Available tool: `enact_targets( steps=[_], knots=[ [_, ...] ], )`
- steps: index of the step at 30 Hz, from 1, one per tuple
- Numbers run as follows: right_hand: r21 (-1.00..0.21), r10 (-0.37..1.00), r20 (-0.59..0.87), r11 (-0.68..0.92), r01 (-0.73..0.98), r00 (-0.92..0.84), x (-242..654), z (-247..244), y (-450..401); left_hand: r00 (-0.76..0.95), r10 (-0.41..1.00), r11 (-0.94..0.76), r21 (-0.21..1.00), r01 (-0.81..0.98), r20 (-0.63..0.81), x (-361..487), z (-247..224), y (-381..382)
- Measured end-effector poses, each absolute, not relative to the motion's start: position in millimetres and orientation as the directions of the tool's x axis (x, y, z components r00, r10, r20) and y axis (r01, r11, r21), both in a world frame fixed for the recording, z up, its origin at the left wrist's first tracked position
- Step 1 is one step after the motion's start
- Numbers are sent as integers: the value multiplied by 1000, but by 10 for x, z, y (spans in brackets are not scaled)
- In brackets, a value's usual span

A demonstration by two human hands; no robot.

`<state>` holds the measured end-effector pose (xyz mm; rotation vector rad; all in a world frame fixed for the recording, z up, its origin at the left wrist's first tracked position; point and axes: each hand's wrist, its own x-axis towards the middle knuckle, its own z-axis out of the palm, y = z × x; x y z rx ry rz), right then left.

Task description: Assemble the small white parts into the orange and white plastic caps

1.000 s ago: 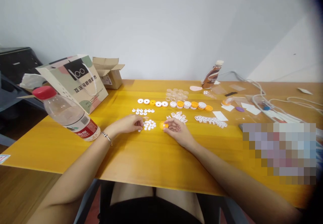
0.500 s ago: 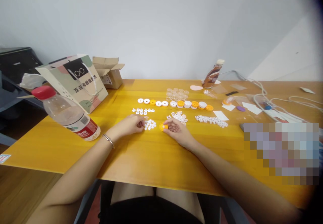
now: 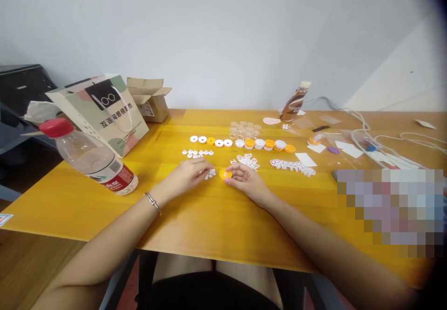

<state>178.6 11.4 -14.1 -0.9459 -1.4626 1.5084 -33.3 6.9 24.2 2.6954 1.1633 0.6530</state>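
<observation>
Right hand (image 3: pixel 246 183) first: with thumb and fingertips I pinch the rim of a round orange disc (image 3: pixel 224 174). Just left of the disc, my left hand (image 3: pixel 190 174) curls, fingertips bunched over small white pieces (image 3: pixel 211 175); I cannot tell whether it grips one. Well left of the disc are a clear, smooth bottle (image 3: pixel 98 161) with a red cap, a paper bag (image 3: pixel 118 114) with twisted rope handles and a cardboard box (image 3: pixel 159 107), flaps open, contents hidden. Beyond the disc sit translucent round pieces (image 3: pixel 244 128) and a row of white and orange rings (image 3: pixel 240 144); lacy white parts (image 3: pixel 247 161) lie to its right.
</observation>
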Motion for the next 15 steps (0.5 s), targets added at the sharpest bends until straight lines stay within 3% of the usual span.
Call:
enact_targets(
  steps=[5,10,15],
  knots=[
    [-995,916,25,-15,-95,-400,1789,-93,65,651,584,-810,292,509,484,-202,189,-38],
    [-992,908,47,-5,-124,-416,1780,-68,21,640,443,-863,106,494,627,-175,121,-55],
    [-992,902,76,25,-125,-425,1770,-53,-17,695,373,-872,-24,489,615,-173,134,-81]
  ],
)
